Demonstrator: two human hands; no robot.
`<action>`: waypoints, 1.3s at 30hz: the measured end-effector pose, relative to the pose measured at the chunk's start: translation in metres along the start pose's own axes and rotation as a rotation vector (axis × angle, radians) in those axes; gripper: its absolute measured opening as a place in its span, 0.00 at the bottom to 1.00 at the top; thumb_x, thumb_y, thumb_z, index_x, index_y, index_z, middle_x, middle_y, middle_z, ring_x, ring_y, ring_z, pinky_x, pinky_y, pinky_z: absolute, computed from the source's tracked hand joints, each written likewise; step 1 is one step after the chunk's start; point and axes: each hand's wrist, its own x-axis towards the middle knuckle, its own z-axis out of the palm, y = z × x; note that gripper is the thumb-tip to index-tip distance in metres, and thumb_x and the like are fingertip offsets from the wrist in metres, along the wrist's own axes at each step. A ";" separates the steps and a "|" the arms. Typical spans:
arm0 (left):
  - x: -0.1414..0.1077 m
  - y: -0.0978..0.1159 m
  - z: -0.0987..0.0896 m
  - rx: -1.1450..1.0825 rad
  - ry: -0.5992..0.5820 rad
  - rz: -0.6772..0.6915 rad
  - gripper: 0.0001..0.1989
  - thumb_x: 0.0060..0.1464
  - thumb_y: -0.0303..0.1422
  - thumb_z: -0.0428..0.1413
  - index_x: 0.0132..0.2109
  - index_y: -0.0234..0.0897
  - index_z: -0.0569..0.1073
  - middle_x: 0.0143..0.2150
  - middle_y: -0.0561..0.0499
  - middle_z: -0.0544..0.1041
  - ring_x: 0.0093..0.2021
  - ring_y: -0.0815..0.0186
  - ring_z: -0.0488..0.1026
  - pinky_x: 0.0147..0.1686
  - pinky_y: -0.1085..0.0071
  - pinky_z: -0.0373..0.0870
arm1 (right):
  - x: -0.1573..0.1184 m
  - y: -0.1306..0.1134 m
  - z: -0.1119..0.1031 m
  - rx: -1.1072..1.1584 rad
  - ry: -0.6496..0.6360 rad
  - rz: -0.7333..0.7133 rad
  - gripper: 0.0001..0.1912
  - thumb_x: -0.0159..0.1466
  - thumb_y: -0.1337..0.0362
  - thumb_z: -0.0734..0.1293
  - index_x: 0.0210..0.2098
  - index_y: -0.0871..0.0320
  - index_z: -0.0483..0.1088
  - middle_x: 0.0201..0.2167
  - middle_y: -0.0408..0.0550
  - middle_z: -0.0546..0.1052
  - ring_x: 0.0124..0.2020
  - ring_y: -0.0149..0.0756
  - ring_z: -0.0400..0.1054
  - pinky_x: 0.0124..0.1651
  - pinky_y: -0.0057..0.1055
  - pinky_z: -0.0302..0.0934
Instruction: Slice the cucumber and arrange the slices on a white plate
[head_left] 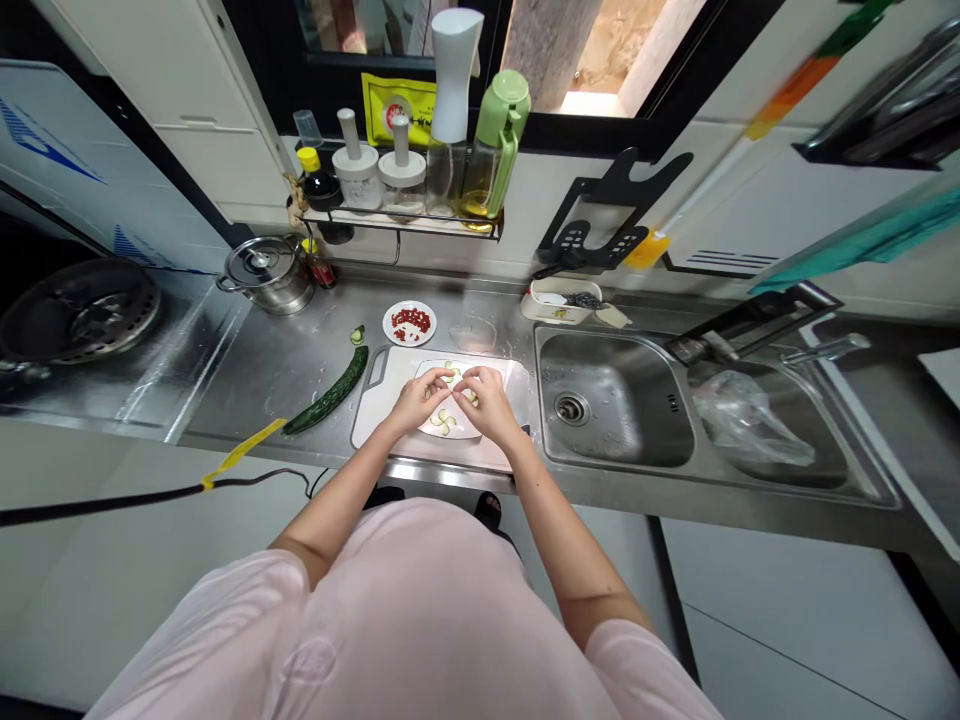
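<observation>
**Two hands meet over a plate of pale slices**

Nearest, the person's left hand (pixel 420 398) and right hand (pixel 486 402) hold their fingertips close together above a white plate (pixel 469 433), which lies on a pale cutting board (pixel 371 412) at the front of the steel counter (pixel 259 375). Thumbs and fingers curl inward; whether they pinch a slice cannot be told. Green-edged slices (pixel 444 428) sit on the plate, one group fanned out toward the person.

The step in hand looks like arranging these slices; the next move seems to call for a light touch that leaves the fanned group undisturbed. The hands hide the plate's middle.

Left of the board lies a long green cucumber (pixel 330 393). Farther back, a small dish (pixel 388 322) holds red pieces; a clear round object (pixel 474 333) beside it is hard to make out against the steel.
</observation>
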 end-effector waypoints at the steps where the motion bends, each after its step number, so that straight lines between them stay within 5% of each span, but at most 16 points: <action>1: 0.000 0.001 -0.001 0.006 -0.001 0.003 0.17 0.54 0.34 0.54 0.51 0.42 0.70 0.32 0.53 0.75 0.29 0.71 0.66 0.34 0.74 0.62 | 0.000 -0.001 0.000 0.003 0.000 -0.003 0.04 0.62 0.62 0.64 0.33 0.52 0.71 0.40 0.50 0.67 0.49 0.45 0.58 0.50 0.44 0.58; 19: -0.012 0.014 -0.008 0.073 -0.048 0.038 0.18 0.55 0.33 0.53 0.53 0.41 0.68 0.33 0.54 0.74 0.29 0.72 0.67 0.37 0.75 0.63 | -0.005 -0.007 0.002 0.024 -0.041 -0.056 0.04 0.63 0.64 0.62 0.33 0.53 0.70 0.41 0.50 0.68 0.49 0.44 0.57 0.50 0.43 0.58; 31: -0.020 -0.003 -0.008 0.178 0.066 -0.031 0.16 0.55 0.33 0.52 0.52 0.41 0.69 0.34 0.54 0.74 0.33 0.71 0.70 0.37 0.75 0.64 | -0.014 0.000 0.011 0.005 -0.048 -0.012 0.06 0.63 0.64 0.61 0.34 0.54 0.70 0.41 0.51 0.68 0.49 0.44 0.56 0.51 0.44 0.56; 39: -0.028 -0.019 -0.001 0.328 0.028 -0.118 0.14 0.53 0.32 0.54 0.48 0.40 0.70 0.33 0.55 0.75 0.31 0.71 0.69 0.37 0.74 0.65 | -0.034 0.019 0.039 -0.105 -0.123 0.033 0.06 0.63 0.66 0.62 0.34 0.55 0.70 0.42 0.52 0.68 0.49 0.45 0.54 0.51 0.43 0.54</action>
